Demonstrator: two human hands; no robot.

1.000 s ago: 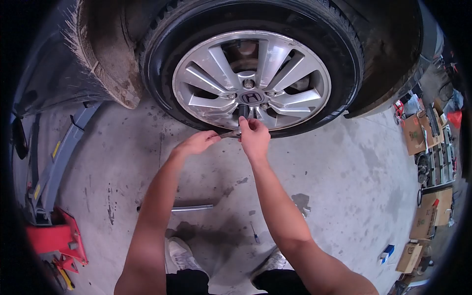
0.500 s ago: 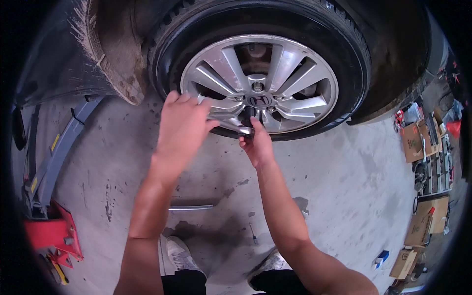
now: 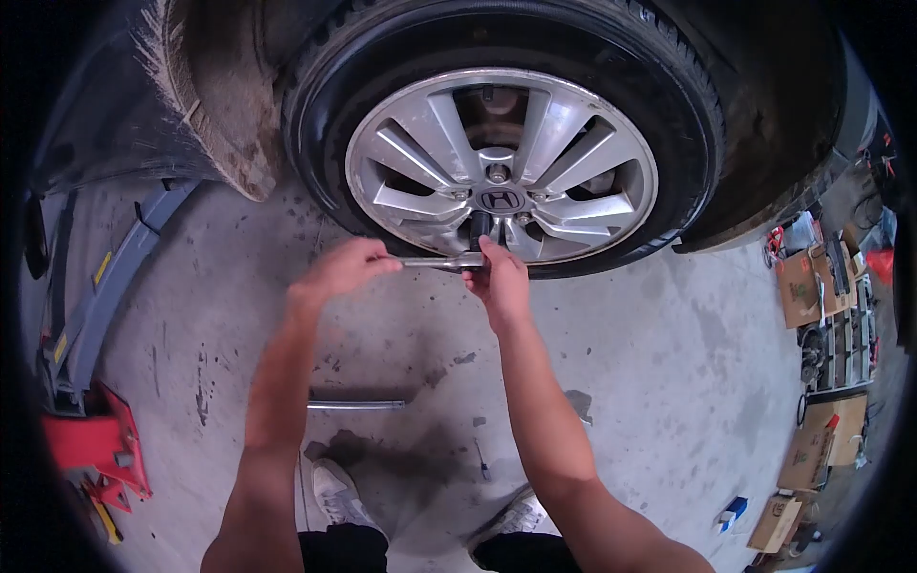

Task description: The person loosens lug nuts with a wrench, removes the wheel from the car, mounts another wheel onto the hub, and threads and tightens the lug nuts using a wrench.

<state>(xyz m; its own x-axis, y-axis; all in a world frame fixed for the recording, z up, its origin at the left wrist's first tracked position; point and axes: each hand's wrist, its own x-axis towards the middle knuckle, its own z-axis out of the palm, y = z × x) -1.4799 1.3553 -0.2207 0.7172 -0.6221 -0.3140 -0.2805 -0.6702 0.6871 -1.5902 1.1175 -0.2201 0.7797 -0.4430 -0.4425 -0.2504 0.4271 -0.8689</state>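
My left hand is closed around the handle end of a metal ratchet wrench, which lies roughly level across the view. At the other end, my right hand grips the ratchet's head. A black socket runs from that head to the lower lug nut position of the silver alloy wheel, just below its Honda centre cap. The nut under the socket is hidden. Other lug nuts show around the cap, one of them a lug nut above it. A black tire surrounds the wheel.
On the floor lie a metal bar and a screwdriver. A blue-grey lift arm and a red jack-like piece are at the left. Cardboard boxes and parts line the right side.
My left hand has swung down with the ratchet handle, which was tilted up and is now about level. My right hand stays at the ratchet head.
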